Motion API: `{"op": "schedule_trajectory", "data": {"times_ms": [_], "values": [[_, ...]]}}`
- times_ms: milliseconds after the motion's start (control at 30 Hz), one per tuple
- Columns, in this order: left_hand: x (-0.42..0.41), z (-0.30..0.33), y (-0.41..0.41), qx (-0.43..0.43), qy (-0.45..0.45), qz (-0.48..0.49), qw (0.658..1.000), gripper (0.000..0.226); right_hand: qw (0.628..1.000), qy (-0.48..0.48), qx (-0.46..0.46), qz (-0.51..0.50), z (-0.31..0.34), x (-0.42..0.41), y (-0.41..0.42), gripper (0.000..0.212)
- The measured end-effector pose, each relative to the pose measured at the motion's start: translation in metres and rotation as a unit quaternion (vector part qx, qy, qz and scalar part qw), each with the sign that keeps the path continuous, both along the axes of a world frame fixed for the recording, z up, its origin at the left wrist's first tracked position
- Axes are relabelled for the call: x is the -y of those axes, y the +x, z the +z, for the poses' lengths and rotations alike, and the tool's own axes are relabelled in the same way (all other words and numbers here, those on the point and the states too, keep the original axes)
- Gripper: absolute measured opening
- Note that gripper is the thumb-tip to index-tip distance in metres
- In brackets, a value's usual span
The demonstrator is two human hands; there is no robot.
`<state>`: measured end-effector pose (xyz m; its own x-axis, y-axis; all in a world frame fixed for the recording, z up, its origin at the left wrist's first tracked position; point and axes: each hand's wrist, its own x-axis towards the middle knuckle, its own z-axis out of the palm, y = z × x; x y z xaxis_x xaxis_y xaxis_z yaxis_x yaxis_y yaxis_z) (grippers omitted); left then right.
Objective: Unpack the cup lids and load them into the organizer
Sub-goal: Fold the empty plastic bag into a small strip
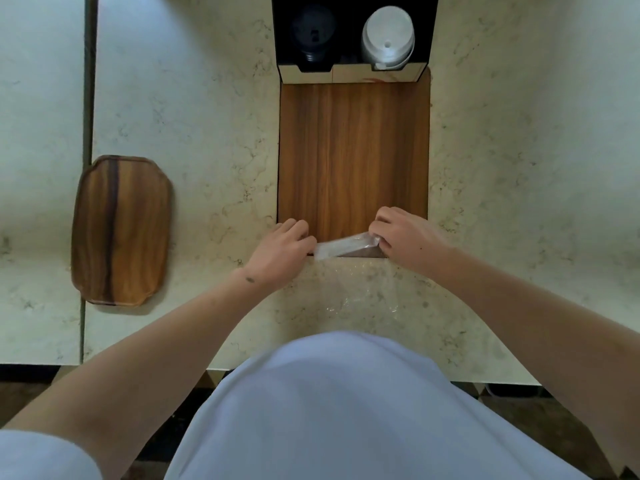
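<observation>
A clear plastic bag (346, 292) lies flat on the counter, its far edge folded into a strip at the near end of a wooden board (353, 150). My left hand (280, 251) pinches the strip's left end and my right hand (408, 237) pinches its right end. No lids show inside the bag. The black organizer (353, 72) stands at the far end of the board. Its right slot holds a stack of white lids (388, 36); its left slot holds dark lids (313, 32).
A wooden tray (121, 230) lies on the marble counter (214, 133) to the left, next to a seam between two counter sections. The counter's near edge runs just in front of my torso.
</observation>
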<state>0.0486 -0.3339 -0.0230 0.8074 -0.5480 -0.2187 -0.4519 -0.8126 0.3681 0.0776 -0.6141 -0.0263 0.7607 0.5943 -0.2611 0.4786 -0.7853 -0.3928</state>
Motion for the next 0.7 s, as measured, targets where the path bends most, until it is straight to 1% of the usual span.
{"op": "schedule_trajectory", "data": {"times_ms": [33, 167, 233, 300, 367, 433, 600, 700], "values": [[-0.001, 0.000, -0.003, -0.001, -0.006, 0.009, 1.000, 0.014, 1.000, 0.006, 0.002, -0.005, -0.001, 0.001, -0.004, 0.013], [0.001, 0.002, -0.011, -0.001, -0.058, 0.096, 0.994, 0.009, 0.999, 0.034, -0.007, -0.018, 0.004, 0.003, -0.015, 0.017], [0.006, 0.004, -0.013, 0.004, -0.077, 0.118, 0.990, 0.004, 0.999, 0.045, -0.004, -0.027, 0.006, 0.003, -0.017, 0.019], [0.012, 0.005, -0.013, 0.004, -0.087, 0.144, 0.986, 0.016, 0.999, 0.044, 0.005, -0.025, 0.008, 0.002, -0.017, 0.024], [0.018, 0.005, -0.011, 0.006, -0.088, 0.165, 0.982, 0.022, 0.999, 0.043, 0.011, -0.023, 0.010, 0.002, -0.016, 0.025], [0.023, 0.005, -0.006, -0.002, -0.078, 0.165, 0.983, 0.025, 0.999, 0.042, 0.006, -0.027, 0.011, 0.001, -0.014, 0.022], [0.026, 0.001, 0.001, -0.058, -0.050, 0.145, 0.986, 0.029, 0.998, 0.043, -0.017, -0.043, 0.010, 0.000, -0.011, 0.011], [0.024, -0.002, 0.003, -0.107, -0.049, 0.137, 0.983, 0.030, 0.997, 0.046, -0.033, -0.060, 0.008, 0.001, -0.011, 0.014]]}}
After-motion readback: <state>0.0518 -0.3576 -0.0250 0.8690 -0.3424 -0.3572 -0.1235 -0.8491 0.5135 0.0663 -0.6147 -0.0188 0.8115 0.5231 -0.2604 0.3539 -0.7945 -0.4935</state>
